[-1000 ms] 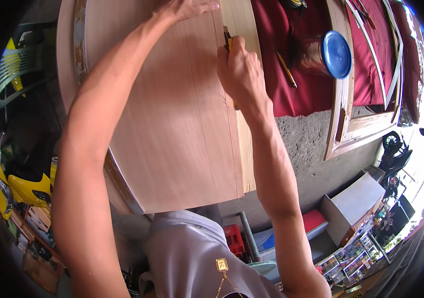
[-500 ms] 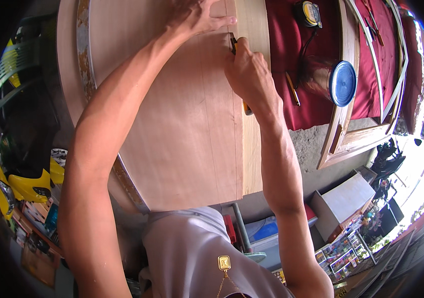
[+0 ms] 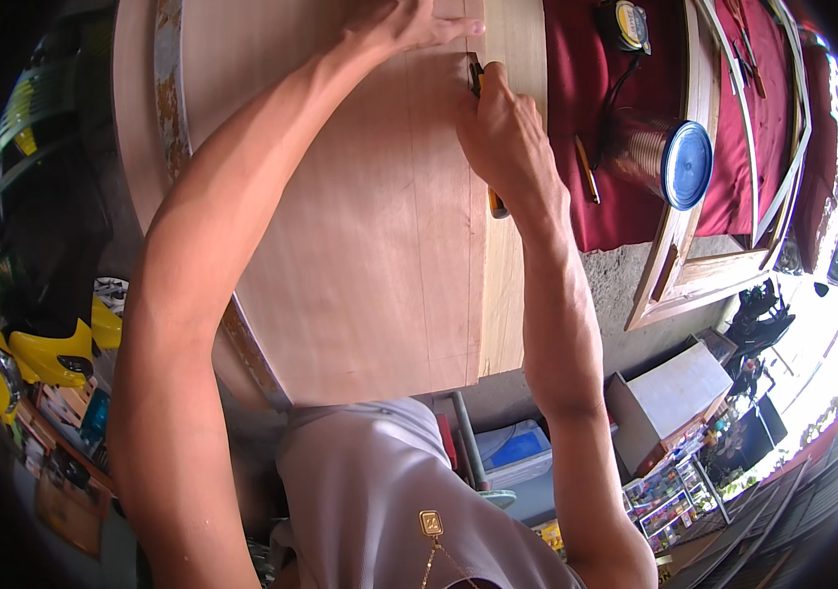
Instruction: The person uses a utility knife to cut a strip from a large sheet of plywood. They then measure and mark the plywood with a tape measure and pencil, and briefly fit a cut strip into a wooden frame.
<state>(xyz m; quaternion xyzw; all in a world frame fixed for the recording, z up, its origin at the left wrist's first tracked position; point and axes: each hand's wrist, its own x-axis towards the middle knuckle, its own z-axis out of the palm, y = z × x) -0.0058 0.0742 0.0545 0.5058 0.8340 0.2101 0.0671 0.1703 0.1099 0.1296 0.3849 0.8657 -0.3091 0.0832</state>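
A thin plywood sheet lies before me, with a long faint line running near its right edge. Under that edge shows a paler wooden board. My left hand rests on the sheet at the far end, its thumb stretched to the right; the upper frame edge cuts off its other fingers. Just nearer, my right hand is closed around a yellow and black utility knife. The knife's dark front end meets the sheet near its right edge, close below my left thumb. My fingers hide most of the handle.
On dark red cloth to the right lie a tape measure, a pencil and a ribbed can with a blue end. A wooden frame stands beyond. A worn metal strip runs along the left.
The view has shifted slightly, so the cloth and its items appear farther right. Both hands sit slightly higher in the picture, with the knife still in my right hand.
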